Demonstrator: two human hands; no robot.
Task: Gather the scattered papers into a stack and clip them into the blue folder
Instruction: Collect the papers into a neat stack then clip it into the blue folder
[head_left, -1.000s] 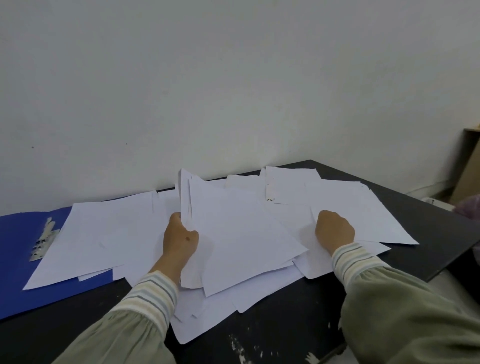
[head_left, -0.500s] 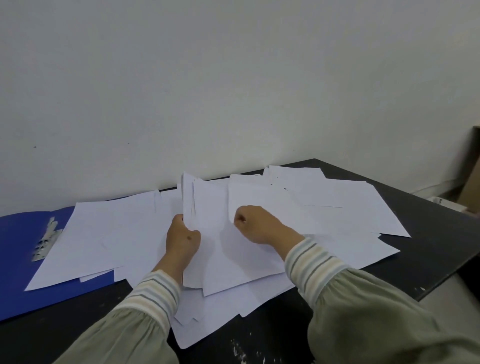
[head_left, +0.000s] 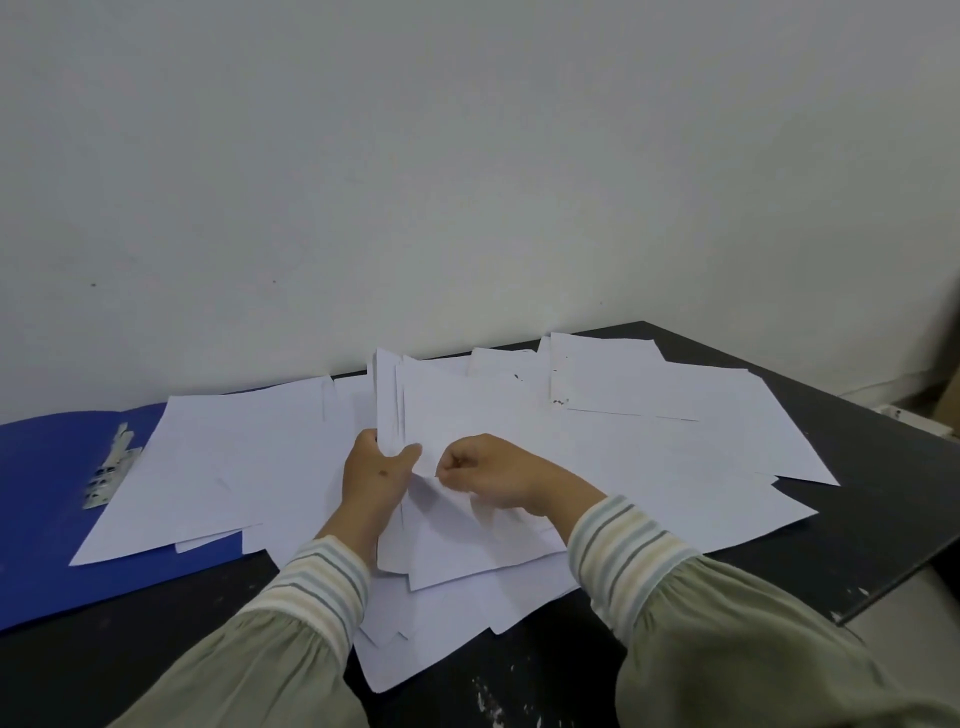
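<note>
Many white papers (head_left: 649, 457) lie scattered over the black table (head_left: 883, 535). My left hand (head_left: 376, 475) grips a small bundle of sheets (head_left: 441, 410) by its left edge, tilted up from the pile. My right hand (head_left: 488, 475), fingers curled, pinches the top sheet of that bundle just right of my left thumb. The open blue folder (head_left: 41, 519) lies at the far left, its metal clip (head_left: 109, 470) exposed, with several sheets overlapping its right half.
A plain white wall (head_left: 467, 182) rises right behind the table. The table's right edge (head_left: 904, 577) drops off to the floor. A brown piece of furniture (head_left: 948, 400) stands at the far right. White scuffs (head_left: 488, 696) mark the table's front.
My right hand has drawn a sheet from the right side of the pile leftward onto the bundle held in my left hand. My left hand has stayed in place.
</note>
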